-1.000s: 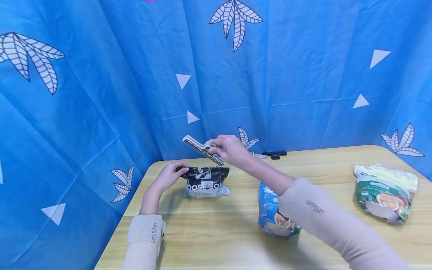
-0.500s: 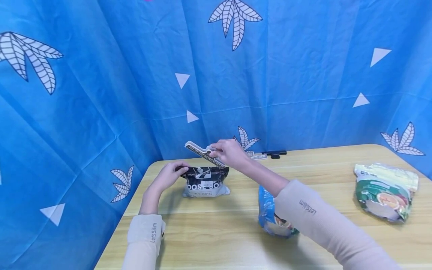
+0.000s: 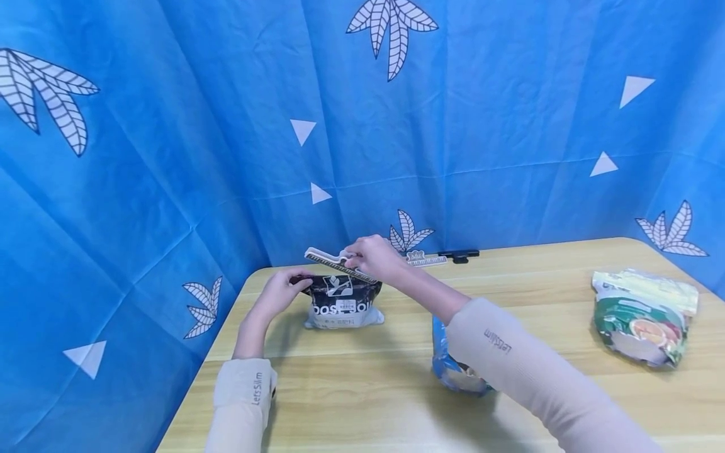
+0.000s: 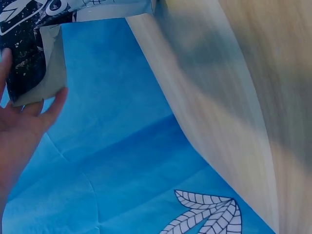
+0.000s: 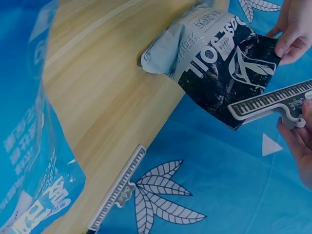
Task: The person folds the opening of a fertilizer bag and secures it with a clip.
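A black-and-white soil bag (image 3: pixel 344 318) stands on the table towards the left. My left hand (image 3: pixel 279 294) pinches its top left corner; in the left wrist view, thumb and fingers hold the bag's edge (image 4: pixel 27 83). My right hand (image 3: pixel 375 258) grips a long clip with a piano-key pattern (image 3: pixel 324 258) by its handle. The clip lies slantwise along the bag's top edge. In the right wrist view, one end of the clip (image 5: pixel 270 103) overlaps the dark bag's corner (image 5: pixel 229 92); whether its jaws are around the edge I cannot tell.
A blue bag (image 3: pixel 444 362) stands near the middle, partly behind my right sleeve (image 3: pixel 510 352). A green-and-white bag (image 3: pixel 640 324) lies at the right. Near the table's back edge lie another piano-key clip (image 3: pixel 427 260) and a black clip (image 3: pixel 461 256). Blue curtain surrounds the table.
My right hand has lowered the clip from above the bag to its top edge, turning it closer to level. My left hand keeps its pinch on the bag's corner.
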Demonstrator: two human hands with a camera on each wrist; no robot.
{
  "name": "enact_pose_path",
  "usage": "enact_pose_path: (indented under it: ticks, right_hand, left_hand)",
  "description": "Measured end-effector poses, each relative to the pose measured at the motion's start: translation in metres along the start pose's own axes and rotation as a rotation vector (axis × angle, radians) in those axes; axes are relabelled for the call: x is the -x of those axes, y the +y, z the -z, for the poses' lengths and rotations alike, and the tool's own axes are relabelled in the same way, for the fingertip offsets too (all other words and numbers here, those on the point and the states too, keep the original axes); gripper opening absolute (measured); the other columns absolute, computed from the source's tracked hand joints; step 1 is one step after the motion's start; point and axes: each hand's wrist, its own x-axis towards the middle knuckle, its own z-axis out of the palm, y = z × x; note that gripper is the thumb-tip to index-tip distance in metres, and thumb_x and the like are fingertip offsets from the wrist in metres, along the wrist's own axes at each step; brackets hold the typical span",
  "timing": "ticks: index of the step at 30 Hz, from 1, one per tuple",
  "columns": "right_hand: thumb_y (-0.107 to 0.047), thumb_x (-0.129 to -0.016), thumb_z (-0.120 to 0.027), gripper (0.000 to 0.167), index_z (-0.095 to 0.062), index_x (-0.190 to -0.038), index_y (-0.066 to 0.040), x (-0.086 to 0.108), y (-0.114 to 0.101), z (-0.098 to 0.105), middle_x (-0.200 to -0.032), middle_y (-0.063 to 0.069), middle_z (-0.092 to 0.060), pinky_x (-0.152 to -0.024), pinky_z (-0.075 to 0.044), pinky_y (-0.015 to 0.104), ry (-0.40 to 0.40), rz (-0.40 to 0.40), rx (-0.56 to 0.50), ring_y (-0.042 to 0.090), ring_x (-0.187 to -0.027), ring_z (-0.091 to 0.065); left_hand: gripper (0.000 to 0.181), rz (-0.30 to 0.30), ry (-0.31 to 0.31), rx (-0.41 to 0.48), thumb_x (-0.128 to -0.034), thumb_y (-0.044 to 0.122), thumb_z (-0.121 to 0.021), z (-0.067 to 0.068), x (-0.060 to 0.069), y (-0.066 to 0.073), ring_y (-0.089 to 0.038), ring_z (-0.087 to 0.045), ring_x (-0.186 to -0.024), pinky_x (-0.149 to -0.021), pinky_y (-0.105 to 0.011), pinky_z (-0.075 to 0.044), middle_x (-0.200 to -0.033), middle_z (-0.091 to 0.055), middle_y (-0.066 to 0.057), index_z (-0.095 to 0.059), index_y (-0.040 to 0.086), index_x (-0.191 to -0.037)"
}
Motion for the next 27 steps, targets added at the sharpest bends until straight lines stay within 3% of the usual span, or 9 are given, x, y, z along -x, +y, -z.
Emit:
enact_pose_path:
  ticks: [4, 7, 11, 15, 20, 27]
  right_hand:
    - [-0.008, -0.083, -0.067, 0.027, -0.066, -0.110, -0.004, -0.002, -0.003, -0.003, -0.097, 0.007, -0.065, -0.062, -0.048, 0.016, -0.077, -0.026, 0.059, 0.018, -0.084, -0.062]
    - [-0.009, -0.085, -0.066, 0.022, -0.068, -0.107, -0.006, -0.004, -0.007, -0.006, -0.093, 0.006, -0.065, -0.064, -0.049, 0.019, -0.109, 0.000, 0.137, 0.018, -0.083, -0.062]
    - [-0.012, -0.085, -0.066, 0.014, -0.071, -0.098, -0.008, -0.007, -0.014, -0.012, -0.089, 0.004, -0.066, -0.064, -0.050, 0.022, -0.107, 0.035, 0.228, 0.017, -0.078, -0.063]
    - [-0.013, -0.084, -0.068, 0.010, -0.072, -0.091, -0.008, -0.009, -0.022, -0.019, -0.087, 0.003, -0.067, -0.066, -0.051, 0.022, -0.106, 0.042, 0.307, 0.017, -0.078, -0.063]
    - [-0.009, -0.082, -0.067, 0.004, -0.069, -0.079, -0.007, -0.011, -0.029, -0.024, -0.076, 0.004, -0.065, -0.059, -0.050, 0.024, -0.085, 0.048, 0.401, 0.016, -0.066, -0.060]
    - [-0.007, -0.082, -0.065, 0.004, -0.069, -0.083, -0.006, -0.012, -0.033, -0.028, -0.077, 0.003, -0.064, -0.056, -0.048, 0.020, -0.086, 0.002, 0.391, 0.014, -0.065, -0.058]
  left_hand:
    - [0.015, 0.025, 0.033, 0.034, -0.0910, -0.002, -0.053, 0.002, 0.002, -0.004, -0.035, -0.054, -0.102, -0.087, -0.047, -0.042, -0.106, -0.059, -0.021, -0.058, -0.005, -0.105]
    - [0.015, 0.051, 0.050, 0.031, -0.0921, -0.001, -0.051, 0.002, 0.002, -0.005, -0.032, -0.054, -0.091, -0.078, -0.043, -0.044, -0.098, -0.058, -0.020, -0.057, -0.005, -0.105]
    - [0.014, 0.040, 0.091, 0.035, -0.0912, -0.001, -0.053, 0.001, 0.002, -0.005, -0.031, -0.052, -0.083, -0.073, -0.041, -0.043, -0.092, -0.058, -0.019, -0.056, -0.005, -0.104]
    - [0.011, 0.044, 0.129, 0.092, -0.0888, -0.004, -0.055, 0.001, 0.002, -0.006, -0.036, -0.056, -0.099, -0.083, -0.046, -0.044, -0.102, -0.061, -0.024, -0.052, -0.005, -0.099]
    - [0.009, 0.043, 0.128, 0.112, -0.0904, -0.004, -0.053, 0.001, 0.001, -0.007, -0.038, -0.052, -0.107, -0.088, -0.049, -0.042, -0.105, -0.060, -0.025, -0.048, -0.004, -0.098]
    - [0.006, 0.029, 0.141, 0.083, -0.0912, -0.004, -0.051, 0.001, 0.003, -0.008, -0.039, -0.057, -0.098, -0.078, -0.047, -0.045, -0.104, -0.058, -0.024, -0.050, -0.002, -0.097]
